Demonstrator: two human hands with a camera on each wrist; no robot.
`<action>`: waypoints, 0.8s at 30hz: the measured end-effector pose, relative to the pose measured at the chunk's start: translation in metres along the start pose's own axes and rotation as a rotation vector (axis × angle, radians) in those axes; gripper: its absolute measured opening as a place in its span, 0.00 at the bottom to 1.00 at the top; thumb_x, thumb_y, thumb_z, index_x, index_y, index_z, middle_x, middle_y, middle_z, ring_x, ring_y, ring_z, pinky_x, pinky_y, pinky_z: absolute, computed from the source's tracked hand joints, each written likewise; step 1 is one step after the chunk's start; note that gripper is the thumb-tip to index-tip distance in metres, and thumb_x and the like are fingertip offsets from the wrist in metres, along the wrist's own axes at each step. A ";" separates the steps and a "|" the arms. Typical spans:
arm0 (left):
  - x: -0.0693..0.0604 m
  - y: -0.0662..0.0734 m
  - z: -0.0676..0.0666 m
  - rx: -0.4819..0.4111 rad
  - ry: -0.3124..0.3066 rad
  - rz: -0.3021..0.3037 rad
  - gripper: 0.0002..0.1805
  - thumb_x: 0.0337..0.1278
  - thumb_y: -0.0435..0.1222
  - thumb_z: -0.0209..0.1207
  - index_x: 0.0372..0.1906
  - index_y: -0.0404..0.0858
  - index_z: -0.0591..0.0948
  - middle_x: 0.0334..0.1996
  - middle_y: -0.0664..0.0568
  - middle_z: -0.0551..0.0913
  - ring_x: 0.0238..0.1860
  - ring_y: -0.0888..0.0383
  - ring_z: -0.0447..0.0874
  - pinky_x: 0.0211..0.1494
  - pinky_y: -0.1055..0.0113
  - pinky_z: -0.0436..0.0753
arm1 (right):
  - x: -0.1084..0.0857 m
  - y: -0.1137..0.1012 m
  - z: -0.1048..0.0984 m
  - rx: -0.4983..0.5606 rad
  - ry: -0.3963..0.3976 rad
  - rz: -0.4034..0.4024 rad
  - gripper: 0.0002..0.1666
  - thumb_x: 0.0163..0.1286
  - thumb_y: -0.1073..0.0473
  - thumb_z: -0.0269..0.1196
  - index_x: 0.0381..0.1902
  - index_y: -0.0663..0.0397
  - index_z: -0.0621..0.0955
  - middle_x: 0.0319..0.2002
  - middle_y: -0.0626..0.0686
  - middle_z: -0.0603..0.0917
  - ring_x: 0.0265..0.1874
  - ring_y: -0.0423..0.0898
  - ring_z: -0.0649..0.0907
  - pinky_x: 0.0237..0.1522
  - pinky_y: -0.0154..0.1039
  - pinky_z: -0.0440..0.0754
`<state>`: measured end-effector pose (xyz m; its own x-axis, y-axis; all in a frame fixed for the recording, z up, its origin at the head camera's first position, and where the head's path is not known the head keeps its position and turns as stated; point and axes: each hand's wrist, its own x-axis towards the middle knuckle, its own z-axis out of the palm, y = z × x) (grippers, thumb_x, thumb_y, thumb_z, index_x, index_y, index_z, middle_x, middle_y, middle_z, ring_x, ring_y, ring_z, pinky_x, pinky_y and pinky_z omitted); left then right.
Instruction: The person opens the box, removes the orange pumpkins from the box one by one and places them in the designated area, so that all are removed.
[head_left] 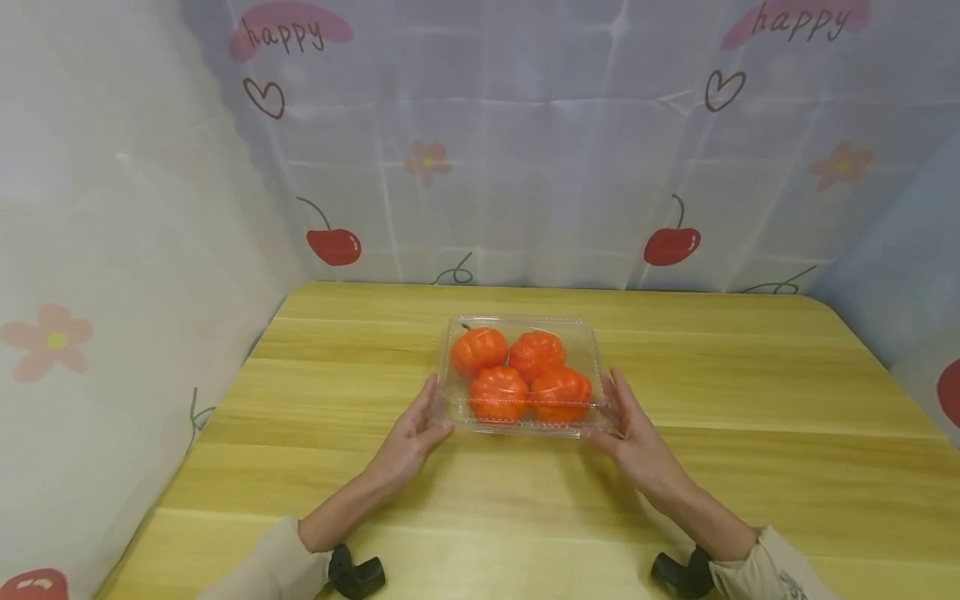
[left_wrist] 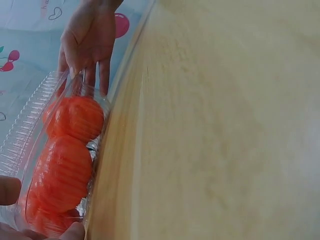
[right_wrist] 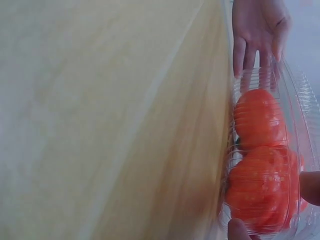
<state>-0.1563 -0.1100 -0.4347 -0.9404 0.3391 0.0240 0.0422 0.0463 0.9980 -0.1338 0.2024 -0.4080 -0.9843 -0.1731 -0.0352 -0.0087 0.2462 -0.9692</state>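
A clear plastic box (head_left: pixel 525 427) with several orange pumpkins (head_left: pixel 498 393) inside is between both hands, its lid closed over them. My left hand (head_left: pixel 401 450) grips the box's left side, thumb at the near corner. On the other side my right hand (head_left: pixel 645 454) grips it the same way, fingers along the side. In the left wrist view the box (left_wrist: pixel 37 125) shows side-on, with the right hand (left_wrist: pixel 90 45) at its far end. The right wrist view shows the box (right_wrist: pixel 295 120) and the left hand (right_wrist: pixel 260 30) beyond it. Whether the box touches the table cannot be told.
A light wooden table (head_left: pixel 750 417) lies under the hands. Behind it hangs a pale curtain (head_left: pixel 525 167) printed with cherries, flowers and hearts, and another pale sheet (head_left: pixel 135 208) stands at the left. Black straps or mounts (head_left: pixel 358 575) sit at both wrists.
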 end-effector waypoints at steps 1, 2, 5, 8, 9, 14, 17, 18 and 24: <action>0.000 -0.001 0.000 -0.005 0.007 0.000 0.40 0.72 0.28 0.49 0.79 0.35 0.40 0.77 0.39 0.44 0.76 0.42 0.45 0.74 0.50 0.52 | 0.000 0.000 0.000 0.011 0.005 0.009 0.56 0.71 0.67 0.60 0.79 0.52 0.34 0.78 0.60 0.42 0.74 0.64 0.54 0.67 0.57 0.62; 0.000 -0.001 0.000 -0.008 0.014 -0.001 0.40 0.71 0.28 0.49 0.79 0.36 0.41 0.77 0.40 0.45 0.76 0.42 0.46 0.74 0.50 0.53 | -0.001 0.000 0.001 0.021 0.009 0.017 0.57 0.71 0.66 0.60 0.79 0.51 0.33 0.78 0.60 0.41 0.74 0.64 0.53 0.67 0.58 0.60; 0.000 -0.002 -0.001 -0.018 0.025 -0.005 0.41 0.71 0.28 0.50 0.79 0.39 0.42 0.77 0.41 0.46 0.76 0.43 0.47 0.73 0.50 0.56 | -0.002 -0.001 0.002 0.061 0.009 0.019 0.57 0.71 0.67 0.60 0.79 0.51 0.32 0.78 0.60 0.39 0.74 0.64 0.52 0.68 0.60 0.59; 0.000 -0.001 -0.002 -0.013 0.024 -0.002 0.41 0.71 0.28 0.50 0.79 0.39 0.42 0.78 0.43 0.48 0.76 0.44 0.48 0.73 0.49 0.57 | -0.001 -0.001 0.003 0.065 0.001 0.003 0.55 0.71 0.68 0.59 0.79 0.54 0.34 0.78 0.60 0.38 0.74 0.63 0.52 0.68 0.58 0.59; 0.000 -0.001 -0.002 -0.015 0.023 0.002 0.41 0.71 0.28 0.50 0.79 0.38 0.42 0.78 0.43 0.48 0.75 0.43 0.48 0.73 0.48 0.57 | -0.001 -0.001 0.003 0.066 -0.003 -0.003 0.54 0.71 0.68 0.59 0.79 0.56 0.36 0.78 0.60 0.38 0.74 0.63 0.52 0.68 0.57 0.59; 0.000 0.000 -0.004 -0.016 0.021 0.015 0.41 0.70 0.28 0.51 0.78 0.35 0.42 0.77 0.40 0.48 0.75 0.41 0.50 0.73 0.48 0.57 | 0.002 -0.002 0.001 0.042 -0.016 0.003 0.48 0.71 0.68 0.58 0.79 0.58 0.44 0.78 0.60 0.43 0.74 0.62 0.54 0.67 0.59 0.62; -0.001 -0.001 -0.005 -0.011 0.023 0.015 0.41 0.70 0.28 0.52 0.78 0.34 0.43 0.77 0.39 0.49 0.75 0.41 0.51 0.72 0.48 0.58 | 0.002 -0.002 0.000 0.031 -0.022 0.013 0.47 0.71 0.68 0.59 0.79 0.57 0.47 0.78 0.61 0.46 0.74 0.62 0.55 0.65 0.60 0.65; -0.001 -0.001 -0.005 -0.012 0.024 0.010 0.41 0.70 0.28 0.52 0.78 0.35 0.43 0.77 0.39 0.50 0.75 0.41 0.52 0.72 0.48 0.58 | 0.001 -0.002 0.000 0.027 -0.024 0.011 0.46 0.71 0.68 0.59 0.79 0.57 0.48 0.78 0.61 0.47 0.73 0.63 0.56 0.65 0.60 0.67; -0.002 0.005 -0.007 0.054 0.028 -0.023 0.43 0.67 0.31 0.58 0.78 0.36 0.46 0.77 0.40 0.50 0.73 0.40 0.56 0.69 0.44 0.63 | 0.001 -0.006 -0.010 -0.052 -0.057 -0.011 0.46 0.69 0.66 0.62 0.77 0.60 0.51 0.76 0.64 0.50 0.71 0.65 0.60 0.59 0.51 0.76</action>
<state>-0.1570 -0.1169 -0.4289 -0.9503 0.3114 0.0035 0.0379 0.1043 0.9938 -0.1365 0.2099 -0.3996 -0.9725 -0.2296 -0.0393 -0.0304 0.2924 -0.9558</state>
